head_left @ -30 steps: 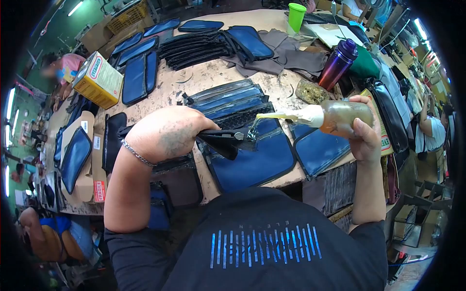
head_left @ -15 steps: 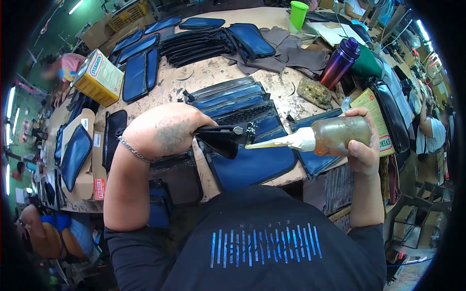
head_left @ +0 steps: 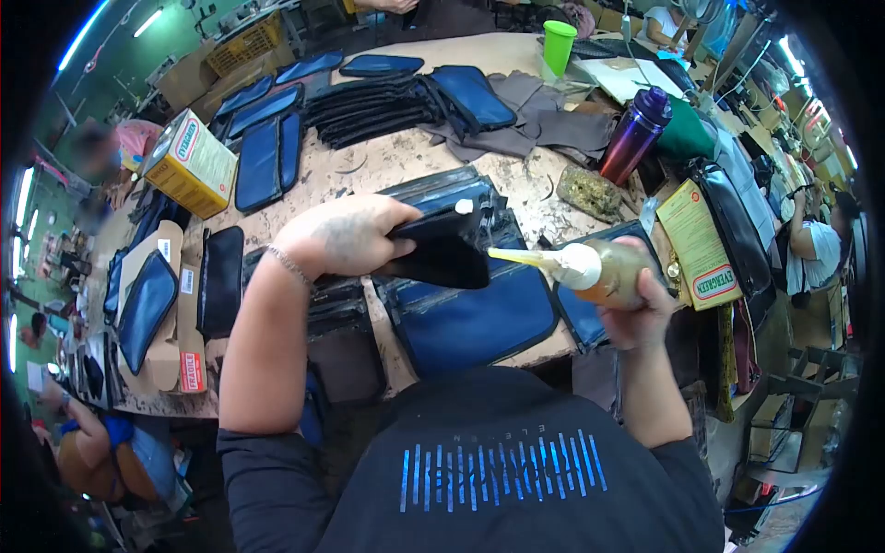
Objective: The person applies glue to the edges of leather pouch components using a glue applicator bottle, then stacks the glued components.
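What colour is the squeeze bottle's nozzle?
The nozzle is pale yellow, clearest in the head view.

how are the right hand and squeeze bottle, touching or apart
Touching: the head view shows the right hand wrapped around the squeeze bottle, thumb against its side.

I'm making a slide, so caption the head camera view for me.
Left hand holding a floppy black piece; right hand, a cloudy amber bottle, slim yellow nozzle beside the piece.

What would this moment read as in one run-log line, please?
left hand: holds black piece | right hand: holds squeeze bottle | nozzle: near black piece's edge
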Demonstrator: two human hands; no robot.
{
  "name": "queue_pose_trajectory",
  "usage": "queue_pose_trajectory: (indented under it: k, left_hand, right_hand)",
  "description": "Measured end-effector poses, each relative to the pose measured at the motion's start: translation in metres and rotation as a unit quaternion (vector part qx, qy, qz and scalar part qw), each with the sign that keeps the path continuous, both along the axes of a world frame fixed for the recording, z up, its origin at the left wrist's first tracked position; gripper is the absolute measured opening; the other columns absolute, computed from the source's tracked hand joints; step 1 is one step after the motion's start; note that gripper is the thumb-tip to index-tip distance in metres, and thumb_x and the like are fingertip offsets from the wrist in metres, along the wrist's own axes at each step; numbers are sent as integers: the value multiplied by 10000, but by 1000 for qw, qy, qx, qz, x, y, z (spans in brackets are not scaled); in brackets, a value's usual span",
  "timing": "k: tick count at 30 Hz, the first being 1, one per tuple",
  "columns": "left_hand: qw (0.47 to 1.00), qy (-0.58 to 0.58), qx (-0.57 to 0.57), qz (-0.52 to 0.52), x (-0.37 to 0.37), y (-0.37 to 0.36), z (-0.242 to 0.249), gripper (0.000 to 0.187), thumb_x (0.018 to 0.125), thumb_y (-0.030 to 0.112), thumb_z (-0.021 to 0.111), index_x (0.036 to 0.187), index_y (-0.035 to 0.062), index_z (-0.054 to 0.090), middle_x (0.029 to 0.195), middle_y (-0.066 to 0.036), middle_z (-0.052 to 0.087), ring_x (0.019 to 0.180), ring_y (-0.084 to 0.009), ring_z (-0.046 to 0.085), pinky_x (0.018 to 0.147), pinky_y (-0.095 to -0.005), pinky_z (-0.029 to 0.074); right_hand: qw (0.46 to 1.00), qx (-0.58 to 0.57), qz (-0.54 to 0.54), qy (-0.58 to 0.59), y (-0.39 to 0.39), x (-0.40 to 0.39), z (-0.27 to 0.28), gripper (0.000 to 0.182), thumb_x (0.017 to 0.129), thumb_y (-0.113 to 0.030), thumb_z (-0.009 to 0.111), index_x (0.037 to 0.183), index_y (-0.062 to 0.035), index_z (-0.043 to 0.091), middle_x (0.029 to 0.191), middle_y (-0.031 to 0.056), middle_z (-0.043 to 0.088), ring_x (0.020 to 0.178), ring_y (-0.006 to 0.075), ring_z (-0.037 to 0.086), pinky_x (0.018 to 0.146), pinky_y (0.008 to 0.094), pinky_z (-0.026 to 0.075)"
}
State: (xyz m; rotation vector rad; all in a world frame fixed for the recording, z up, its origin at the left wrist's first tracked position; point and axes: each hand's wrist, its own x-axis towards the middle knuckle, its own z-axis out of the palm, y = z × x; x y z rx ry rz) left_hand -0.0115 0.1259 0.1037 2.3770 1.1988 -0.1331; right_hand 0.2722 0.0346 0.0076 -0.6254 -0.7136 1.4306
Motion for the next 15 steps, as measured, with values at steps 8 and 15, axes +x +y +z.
queue_pose_trajectory:
  k: [8,15]
  left_hand:
    - [933,-233,-203,187,37,42,-58,324,729,201,617,990,15,567,872,-70,597,821,-131,533,731,-246,404]
    - [890,-254,-221,307,46,31,-55,302,752,143,594,1018,12,538,941,-100,582,873,-154,548,766,-275,426]
  right_hand:
    - [978,66,94,172,31,-42,-23,442,702,-231,588,1083,-76,427,1044,119,499,1014,232,474,894,368,342]
    - [986,119,44,106,51,-47,-23,425,718,-207,599,1082,-56,440,1039,85,523,985,230,497,909,349,335]
